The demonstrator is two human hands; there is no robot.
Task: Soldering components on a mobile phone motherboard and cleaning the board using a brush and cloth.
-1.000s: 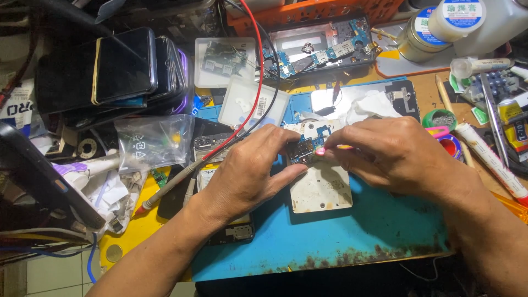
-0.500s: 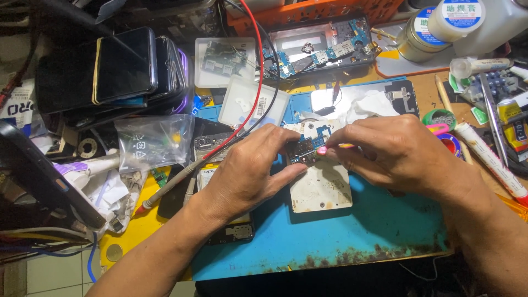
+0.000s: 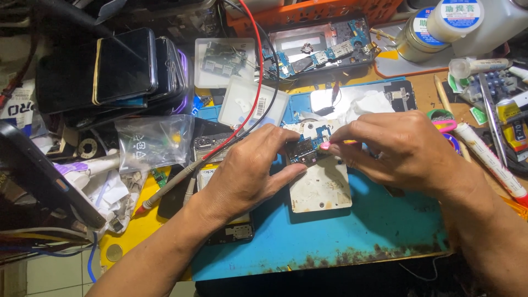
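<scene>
Little had shifted: the left hand (image 3: 250, 176) still pinched the circuit board (image 3: 306, 149) above the white plate (image 3: 320, 188), while the right hand (image 3: 404, 149) kept its pink-tipped tool (image 3: 329, 145) pinched at the board's right edge, work continuing

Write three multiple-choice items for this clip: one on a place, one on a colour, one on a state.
1. Where does the stack of phones lie?
A. upper left of the mat
B. lower right
C. under the right hand

2. What colour is the work mat?
A. green
B. blue
C. white

3. How does the left hand meet the small circuit board?
A. lies apart from it
B. covers it flat
C. fingertips pinch its edges

Key: 1 A, the phones are piled at upper left. 2 B, the bare mat is blue. 3 C, thumb and fingertips grip the board while the right hand brings a thin tool to it.
</scene>
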